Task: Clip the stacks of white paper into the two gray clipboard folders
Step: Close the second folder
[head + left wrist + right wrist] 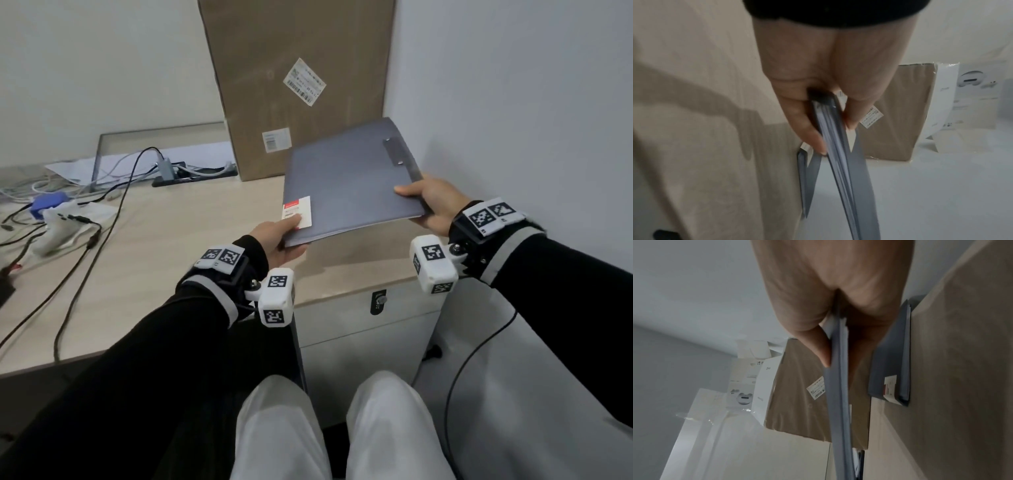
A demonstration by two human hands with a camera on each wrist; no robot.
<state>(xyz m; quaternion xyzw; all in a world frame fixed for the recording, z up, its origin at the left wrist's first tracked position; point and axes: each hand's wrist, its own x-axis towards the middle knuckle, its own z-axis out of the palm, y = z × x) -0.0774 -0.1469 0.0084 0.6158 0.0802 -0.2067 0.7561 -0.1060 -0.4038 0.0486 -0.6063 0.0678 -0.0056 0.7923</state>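
A closed gray clipboard folder (346,181) with a red-and-white label is held tilted above the right end of the desk. My left hand (277,236) pinches its near left corner at the label, thumb on top. My right hand (428,202) grips its right edge below the metal clip plate (399,152). The wrist views show the held folder's edge (840,154) (838,386), with white sheet edges between the covers, pinched by the left hand (818,65) and the right hand (828,288). A second gray folder (890,356) (804,178) lies flat on the desk underneath, hidden in the head view.
A tall cardboard box (294,85) stands against the back wall just behind the folder. The side wall (513,102) is close on the right. Black cables (85,222) and a blue object (48,204) clutter the desk (171,240) at left. A white locked cabinet (376,308) sits below.
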